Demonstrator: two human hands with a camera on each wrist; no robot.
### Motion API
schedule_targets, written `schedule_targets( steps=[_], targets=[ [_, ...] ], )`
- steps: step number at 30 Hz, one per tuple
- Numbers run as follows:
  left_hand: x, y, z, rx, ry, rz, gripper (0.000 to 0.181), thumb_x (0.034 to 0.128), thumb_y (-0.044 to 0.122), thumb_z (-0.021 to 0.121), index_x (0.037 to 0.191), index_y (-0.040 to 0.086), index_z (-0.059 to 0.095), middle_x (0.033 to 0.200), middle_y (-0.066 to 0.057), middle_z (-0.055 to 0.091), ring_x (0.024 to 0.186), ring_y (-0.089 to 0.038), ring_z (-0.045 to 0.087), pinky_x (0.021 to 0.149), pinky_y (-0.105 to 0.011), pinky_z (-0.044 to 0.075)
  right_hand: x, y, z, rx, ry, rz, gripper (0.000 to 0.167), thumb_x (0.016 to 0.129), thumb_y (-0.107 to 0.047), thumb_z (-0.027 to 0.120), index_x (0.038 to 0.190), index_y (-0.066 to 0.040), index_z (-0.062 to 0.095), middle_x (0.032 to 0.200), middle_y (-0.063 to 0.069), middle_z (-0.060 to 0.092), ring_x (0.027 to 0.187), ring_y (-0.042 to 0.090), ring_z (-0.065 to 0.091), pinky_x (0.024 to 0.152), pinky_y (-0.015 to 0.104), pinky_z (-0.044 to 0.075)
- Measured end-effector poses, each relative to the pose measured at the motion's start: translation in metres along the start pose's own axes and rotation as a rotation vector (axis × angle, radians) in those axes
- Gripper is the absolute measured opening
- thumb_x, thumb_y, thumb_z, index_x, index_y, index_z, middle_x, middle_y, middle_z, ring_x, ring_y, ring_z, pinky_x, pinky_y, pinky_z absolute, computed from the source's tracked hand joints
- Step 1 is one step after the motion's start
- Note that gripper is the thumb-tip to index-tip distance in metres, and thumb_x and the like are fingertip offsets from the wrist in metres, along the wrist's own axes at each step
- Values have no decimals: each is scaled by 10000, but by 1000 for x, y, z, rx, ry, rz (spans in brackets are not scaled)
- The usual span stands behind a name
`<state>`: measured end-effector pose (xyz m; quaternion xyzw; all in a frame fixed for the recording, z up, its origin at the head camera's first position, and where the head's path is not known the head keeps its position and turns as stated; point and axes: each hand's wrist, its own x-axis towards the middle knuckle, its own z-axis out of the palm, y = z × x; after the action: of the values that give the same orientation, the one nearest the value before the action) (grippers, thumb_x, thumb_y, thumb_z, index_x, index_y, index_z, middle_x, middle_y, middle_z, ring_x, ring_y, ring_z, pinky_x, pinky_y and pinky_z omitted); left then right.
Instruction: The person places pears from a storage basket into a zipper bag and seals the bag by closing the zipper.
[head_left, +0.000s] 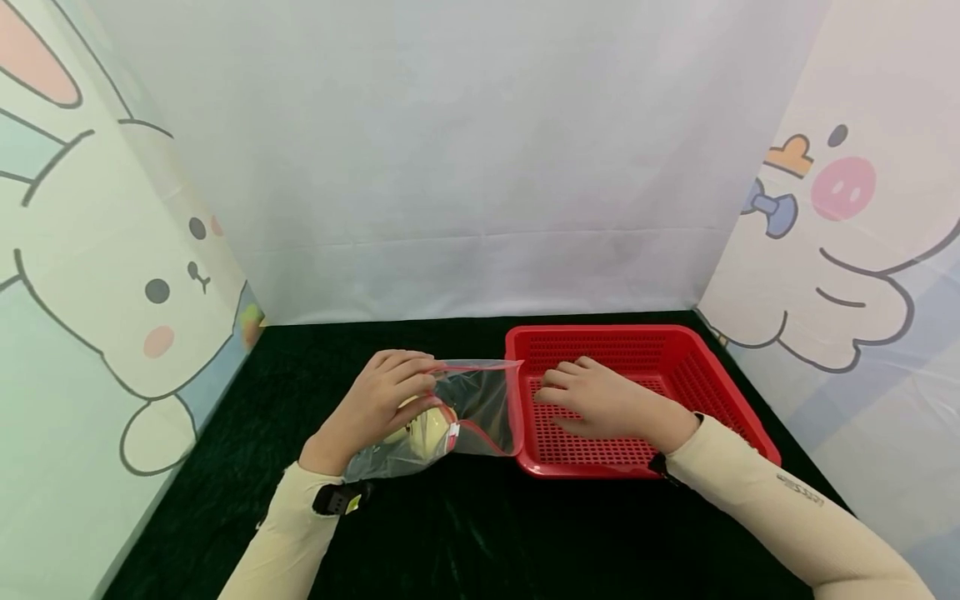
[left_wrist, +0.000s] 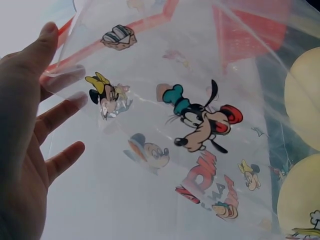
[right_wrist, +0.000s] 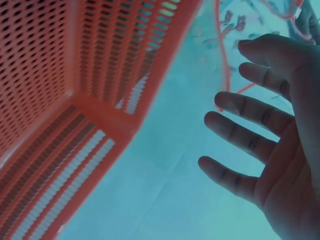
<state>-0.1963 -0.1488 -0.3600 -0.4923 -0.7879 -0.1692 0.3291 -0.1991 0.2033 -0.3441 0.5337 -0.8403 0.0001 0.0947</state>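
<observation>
A clear zip bag (head_left: 476, 396) with red zip strips lies on the dark cloth, its mouth toward the basket. Cartoon prints cover its film in the left wrist view. Inside sit pale yellow rounded things (head_left: 429, 433); two bulges show in the left wrist view, and their kind is unclear. My left hand (head_left: 390, 396) holds the bag at its upper edge, thumb on the near side, some fingertips behind the film. Over the red basket (head_left: 600, 331) hovers my right hand (head_left: 588, 400), fingers spread and nothing in them, to the right of the bag's mouth.
The perforated basket stands on the green cloth (head_left: 480, 533), directly right of the bag, whose right edge meets the basket's left rim. A white curtain (head_left: 480, 167) closes the back, and cartoon-printed panels stand at both sides.
</observation>
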Motion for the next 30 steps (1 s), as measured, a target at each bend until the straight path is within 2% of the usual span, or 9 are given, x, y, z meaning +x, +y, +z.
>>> schedule_targets(
  steps=[9,19,24,27,30],
  targets=[
    [-2,0,-2,-6,-4,-14,403,1066,435,402,938,146,651,1194,-67,675,1133,-281,591,942,-493,454,-34,17,11,30,-63,135,332,891,-189,754,1197,-133,637,1117,37,624,970,234,586,781,434,502],
    [-4,0,0,-19,7,-10,402,1062,436,410,933,141,650,1189,-74,676,1126,-287,593,928,-501,458,-72,29,19,98,-161,352,351,871,-164,765,1197,-122,639,1129,55,621,1004,278,576,773,511,512],
    [-4,0,-1,-9,12,-5,397,1064,428,411,936,140,652,1189,-77,676,1124,-287,595,926,-499,462,-87,33,20,120,-207,442,365,862,-186,779,1195,-120,646,1137,57,619,1010,281,569,768,510,505],
    [-4,-1,-2,-4,13,-9,409,1064,435,408,934,135,654,1187,-80,677,1122,-290,597,926,-501,463,-95,34,21,145,-251,509,400,864,-218,780,1224,-106,645,1194,93,617,1072,325,563,826,580,494],
    [-4,-1,-1,-5,19,-7,415,1063,432,408,937,126,659,1180,-85,680,1117,-298,600,917,-509,468,-103,35,23,164,-292,566,470,862,-251,783,1271,-74,633,1283,172,592,1165,411,531,900,685,429]
  ],
)
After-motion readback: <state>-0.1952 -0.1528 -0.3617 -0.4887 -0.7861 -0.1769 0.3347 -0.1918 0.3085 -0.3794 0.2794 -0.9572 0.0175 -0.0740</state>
